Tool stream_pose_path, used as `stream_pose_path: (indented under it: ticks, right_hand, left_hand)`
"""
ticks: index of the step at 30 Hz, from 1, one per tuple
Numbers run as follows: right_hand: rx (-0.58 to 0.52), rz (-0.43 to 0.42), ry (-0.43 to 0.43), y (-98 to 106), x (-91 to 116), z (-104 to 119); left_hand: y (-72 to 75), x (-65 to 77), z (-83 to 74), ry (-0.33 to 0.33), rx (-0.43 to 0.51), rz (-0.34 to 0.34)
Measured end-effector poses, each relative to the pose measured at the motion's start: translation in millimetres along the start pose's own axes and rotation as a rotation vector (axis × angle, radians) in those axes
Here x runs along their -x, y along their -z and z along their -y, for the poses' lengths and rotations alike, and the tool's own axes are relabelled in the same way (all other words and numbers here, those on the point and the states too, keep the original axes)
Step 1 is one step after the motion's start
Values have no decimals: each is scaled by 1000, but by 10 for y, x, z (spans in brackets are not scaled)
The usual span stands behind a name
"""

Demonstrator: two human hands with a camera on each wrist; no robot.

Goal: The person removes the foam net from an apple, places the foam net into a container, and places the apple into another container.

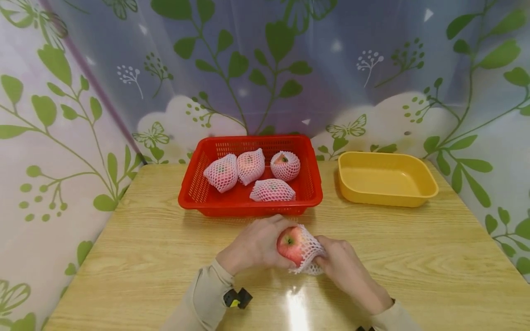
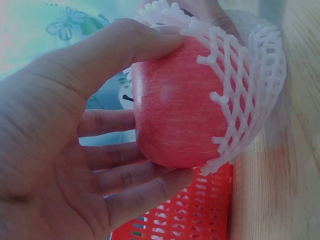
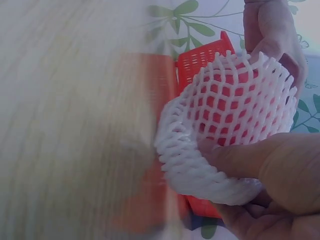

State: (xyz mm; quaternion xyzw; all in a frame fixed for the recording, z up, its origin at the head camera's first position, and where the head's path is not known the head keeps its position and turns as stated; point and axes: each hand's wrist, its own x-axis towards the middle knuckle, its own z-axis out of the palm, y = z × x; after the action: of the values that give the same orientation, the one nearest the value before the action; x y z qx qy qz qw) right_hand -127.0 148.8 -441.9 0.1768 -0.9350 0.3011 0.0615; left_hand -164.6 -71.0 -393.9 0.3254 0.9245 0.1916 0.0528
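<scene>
A red apple (image 1: 289, 248) is held just above the table, its stem end bare and its other end inside a white foam net (image 1: 310, 250). My left hand (image 1: 261, 243) grips the bare end, thumb on one side and fingers on the other, as the left wrist view shows on the apple (image 2: 175, 105). My right hand (image 1: 345, 266) pinches the net's gathered end. In the right wrist view the right thumb presses into the foam net (image 3: 225, 110), while the fingers behind it are partly hidden.
A red basket (image 1: 250, 211) stands behind the hands, holding several netted apples (image 1: 285, 165). To its right is a yellow tub (image 1: 385, 198). Both rest on a wooden table (image 1: 149, 257) against a leaf-patterned curtain (image 1: 256, 69).
</scene>
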Motion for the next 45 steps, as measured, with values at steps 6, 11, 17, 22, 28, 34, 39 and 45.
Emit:
stream_pose_path:
  ticks: [6, 11, 17, 22, 28, 34, 39, 45]
  right_hand:
    - [22, 44, 4, 58, 0, -17]
    - [14, 136, -11, 80, -1, -30]
    - [-9, 195, -10, 99, 13, -47]
    - [-14, 216, -8, 114, 26, -59]
    - [-34, 236, 2, 131, 52, -68]
    - [-40, 236, 8, 164, 73, -63]
    - [11, 214, 0, 236, 96, -69]
    - [71, 183, -51, 396, 117, -121]
  left_hand:
    - [-19, -32, -23, -5, 1, -10]
    - [-48, -42, -32, 21, 12, -15]
    - [-48, -46, -34, 65, -6, -7]
    - [-49, -42, -34, 92, -2, 5]
    - [-58, -46, -26, 99, -24, 10]
    - [-57, -49, -18, 83, -51, -4]
    - [-5, -42, -35, 78, -60, -13]
    - [73, -24, -59, 89, -59, -8]
